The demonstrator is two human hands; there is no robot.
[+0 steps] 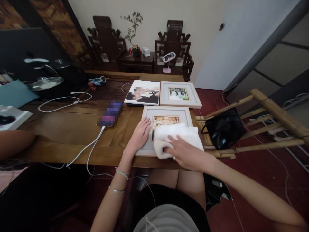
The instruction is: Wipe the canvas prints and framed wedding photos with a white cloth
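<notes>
Pressing soft white cloth (177, 137) on flat rectangular frame (147, 112)

We find no readable text, labels, brands or nos. anywhere in view. Phone (109, 113) on the wooden table (72, 129): screen blurred out, nothing legible. Near white picture frame (166, 112), far white picture frame (180, 93) and frameless photo print (143, 92): pics only, no captions we can make out. Small stack of boxes (146, 51) on the dark side table (136, 61): too small to tell if printed. Black bag (225, 129): no logo visible.
</notes>
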